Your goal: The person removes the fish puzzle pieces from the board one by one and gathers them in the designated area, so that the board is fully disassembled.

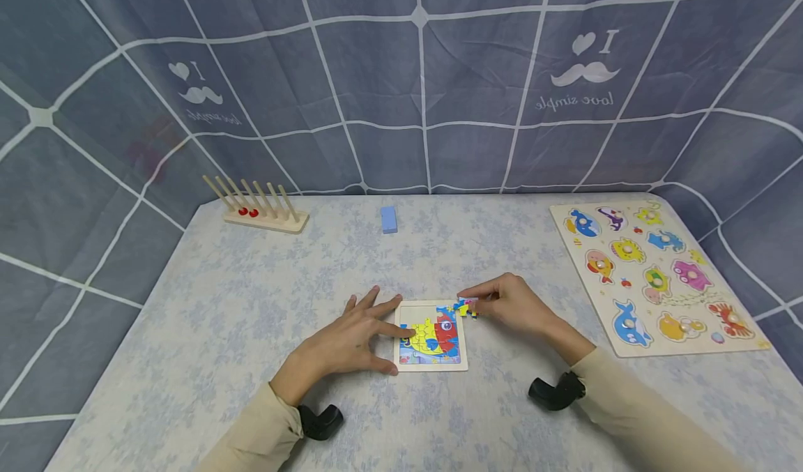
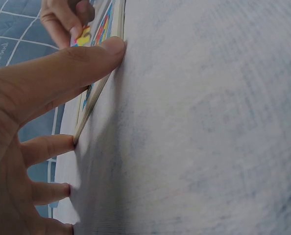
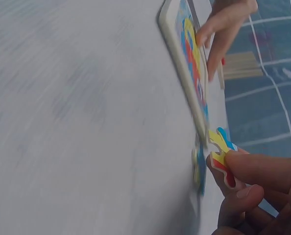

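A small jigsaw puzzle of a yellow and red fish (image 1: 429, 336) sits in a pale wooden tray (image 1: 433, 368) on the table. My left hand (image 1: 351, 336) spreads its fingers at the tray's left side. Its index finger rests on the puzzle, and its thumb touches the tray's edge in the left wrist view. Just off the tray's upper right corner, my right hand (image 1: 517, 308) pinches a puzzle piece (image 3: 221, 151) in yellow, red and blue between thumb and fingers. Below it in the right wrist view, another puzzle piece (image 3: 199, 169) lies on the table beside the tray.
A peg board with sea animals (image 1: 665, 284) lies at the right. At the back left stands a wooden rack (image 1: 266, 221) with upright pegs and two red beads (image 1: 248, 212). A blue block (image 1: 389, 219) lies behind the tray. Grey checked curtains (image 1: 389, 74) enclose the table.
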Demonstrator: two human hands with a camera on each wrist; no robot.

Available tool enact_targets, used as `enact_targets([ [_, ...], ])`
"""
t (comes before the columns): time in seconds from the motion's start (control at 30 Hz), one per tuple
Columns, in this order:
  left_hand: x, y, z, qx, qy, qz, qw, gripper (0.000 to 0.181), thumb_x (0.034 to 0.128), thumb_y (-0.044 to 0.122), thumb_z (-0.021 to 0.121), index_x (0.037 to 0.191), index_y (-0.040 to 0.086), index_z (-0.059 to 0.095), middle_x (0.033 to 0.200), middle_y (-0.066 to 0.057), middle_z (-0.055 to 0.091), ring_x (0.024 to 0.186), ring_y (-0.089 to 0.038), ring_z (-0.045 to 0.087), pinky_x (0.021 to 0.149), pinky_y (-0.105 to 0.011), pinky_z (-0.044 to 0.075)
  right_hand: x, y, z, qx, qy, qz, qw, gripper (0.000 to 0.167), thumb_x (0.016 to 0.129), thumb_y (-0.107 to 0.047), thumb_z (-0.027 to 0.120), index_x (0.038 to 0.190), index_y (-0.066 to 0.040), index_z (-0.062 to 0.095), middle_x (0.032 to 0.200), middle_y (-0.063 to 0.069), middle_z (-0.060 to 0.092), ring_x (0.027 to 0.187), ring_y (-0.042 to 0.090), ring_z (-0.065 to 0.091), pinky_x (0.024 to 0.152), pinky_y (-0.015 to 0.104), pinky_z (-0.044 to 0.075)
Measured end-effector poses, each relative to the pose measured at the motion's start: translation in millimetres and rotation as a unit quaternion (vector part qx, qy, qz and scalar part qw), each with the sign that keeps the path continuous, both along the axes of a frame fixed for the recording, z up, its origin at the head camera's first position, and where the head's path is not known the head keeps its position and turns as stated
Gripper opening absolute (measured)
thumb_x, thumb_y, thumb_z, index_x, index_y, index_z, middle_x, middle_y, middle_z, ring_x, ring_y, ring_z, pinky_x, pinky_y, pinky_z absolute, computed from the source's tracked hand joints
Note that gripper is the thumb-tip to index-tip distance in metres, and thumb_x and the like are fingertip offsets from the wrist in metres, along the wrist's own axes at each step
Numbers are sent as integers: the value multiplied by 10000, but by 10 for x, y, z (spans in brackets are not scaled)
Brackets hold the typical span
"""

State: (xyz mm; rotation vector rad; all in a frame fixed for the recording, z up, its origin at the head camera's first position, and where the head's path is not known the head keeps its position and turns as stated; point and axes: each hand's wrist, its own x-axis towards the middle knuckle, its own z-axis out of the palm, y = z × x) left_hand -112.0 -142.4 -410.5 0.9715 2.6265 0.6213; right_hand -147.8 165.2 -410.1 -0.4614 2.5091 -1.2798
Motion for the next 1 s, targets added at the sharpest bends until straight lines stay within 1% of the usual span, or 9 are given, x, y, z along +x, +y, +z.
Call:
enact_targets([
  [0.1,2,-3,1,2,5,5,10000,611,720,436,857,1283,271,685,1572,-124,323,1447,-498,105,1044,-765,132,17,133,0,-4,-61,-89,9999,236,903,-108,690,1125,-60,755,860,18,739,598,106,464,533,207,364],
  [0.27,3,-8,-2,-29,-2,14,10000,617,719,431,859,1289,274,680,1573,-124,319,1450,-493,103,1048,-761,133,26,309,6,141,16,-223,9997,252,907,-106,683,1139,-29,742,826,27,724,586,99,442,517,215,352],
  [0.4,7,-16,-5,-49,-14,30,10000,619,721,432,857,1293,277,677,1576,-122,312,1452,-489,95,1051,-758,129,26,356,4,380,111,-333,9987,243,901,-92,684,1129,-38,748,746,15,688,564,89,412,505,215,335],
  [0.5,12,-18,-4,-33,-23,50,10000,619,720,429,858,1292,277,677,1577,-124,309,1454,-485,90,1053,-757,123,32,348,5,463,209,-377,9980,234,888,-72,690,1110,-40,756,686,14,652,544,90,394,490,218,319],
  [0.6,16,-14,-3,-21,-24,64,10000,619,718,428,859,1290,278,678,1576,-124,310,1456,-482,87,1054,-758,118,27,332,5,585,363,-469,9965,216,870,-62,705,1076,-47,767,665,1,626,548,106,423,486,229,337],
  [0.7,16,-13,-2,-22,-19,61,10000,619,719,430,858,1292,279,677,1577,-122,310,1456,-481,89,1056,-756,119,30,307,18,882,464,-724,9924,179,848,-86,727,1018,-63,778,665,-19,624,583,123,496,531,263,390],
  [0.83,15,-11,-1,-19,-4,41,10000,620,722,429,856,1295,279,675,1577,-121,309,1455,-482,93,1056,-754,123,50,269,38,1378,558,-1068,9831,125,825,-141,750,937,-95,780,702,-42,629,655,128,550,587,310,419],
  [0.9,14,-9,0,-15,3,30,10000,621,723,429,855,1297,278,674,1576,-123,310,1454,-484,96,1056,-754,125,55,258,41,1523,621,-1137,9798,98,817,-153,756,903,-113,775,724,-43,625,676,129,550,587,316,416],
  [1.0,10,-4,1,-28,20,6,10000,622,724,434,853,1299,281,671,1574,-123,315,1453,-486,99,1055,-754,128,55,254,37,1596,660,-1161,9781,62,812,-150,756,870,-131,765,744,-42,619,691,131,546,587,321,413],
])
